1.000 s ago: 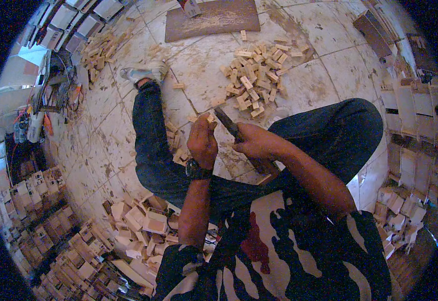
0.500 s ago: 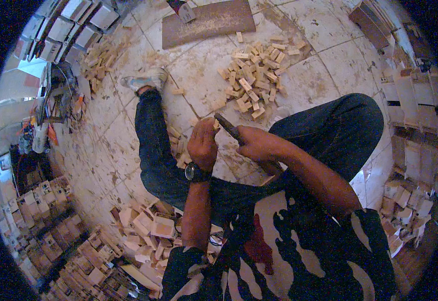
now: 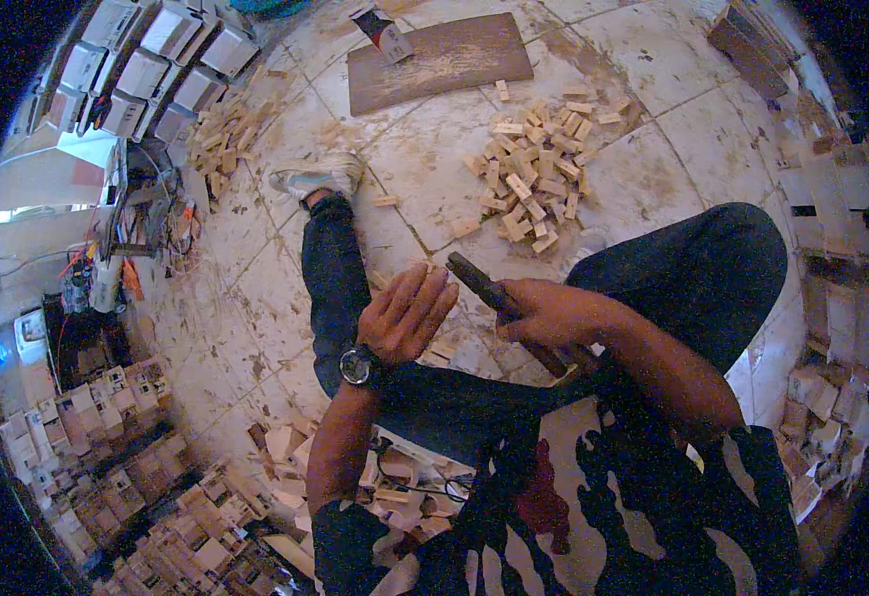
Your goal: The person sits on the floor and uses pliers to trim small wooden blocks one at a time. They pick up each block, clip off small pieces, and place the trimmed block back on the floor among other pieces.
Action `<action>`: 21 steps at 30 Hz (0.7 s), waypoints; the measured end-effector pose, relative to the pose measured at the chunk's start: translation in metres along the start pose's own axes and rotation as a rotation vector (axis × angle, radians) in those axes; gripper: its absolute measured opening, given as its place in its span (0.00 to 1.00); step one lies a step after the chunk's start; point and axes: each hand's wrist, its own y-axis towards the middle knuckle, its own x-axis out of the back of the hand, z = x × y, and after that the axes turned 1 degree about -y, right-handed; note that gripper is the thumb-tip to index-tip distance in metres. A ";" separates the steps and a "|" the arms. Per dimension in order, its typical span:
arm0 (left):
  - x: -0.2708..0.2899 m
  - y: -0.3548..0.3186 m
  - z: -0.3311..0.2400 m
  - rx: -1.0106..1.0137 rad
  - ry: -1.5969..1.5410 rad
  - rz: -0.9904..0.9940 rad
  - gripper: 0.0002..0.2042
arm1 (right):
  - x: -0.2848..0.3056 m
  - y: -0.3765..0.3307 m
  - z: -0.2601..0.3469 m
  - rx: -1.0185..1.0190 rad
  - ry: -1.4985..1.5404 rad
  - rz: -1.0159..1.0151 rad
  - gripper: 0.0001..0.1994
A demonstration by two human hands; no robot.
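Gripping a long, dark, bar-shaped tool (image 3: 478, 281)

The bare right hand (image 3: 553, 313) is curling its fingers around the tool — far end pointing left, near the bare left hand (image 3: 404, 318). Left fingers are pointing far, nearly straight — whether gripping anything, I cannot tell. Small, pale wooden blocks (image 3: 536, 171) are lying heaped on far floor tiles (image 3: 653, 174).
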 end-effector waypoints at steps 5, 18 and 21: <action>0.002 0.000 0.002 0.024 0.029 -0.015 0.16 | 0.000 -0.005 0.000 0.004 -0.003 -0.004 0.15; -0.003 0.001 0.001 0.050 0.039 -0.003 0.16 | -0.009 -0.003 0.000 -0.032 -0.088 -0.072 0.17; -0.003 0.003 0.001 0.050 0.051 -0.026 0.16 | -0.011 0.000 0.001 -0.042 -0.154 -0.092 0.17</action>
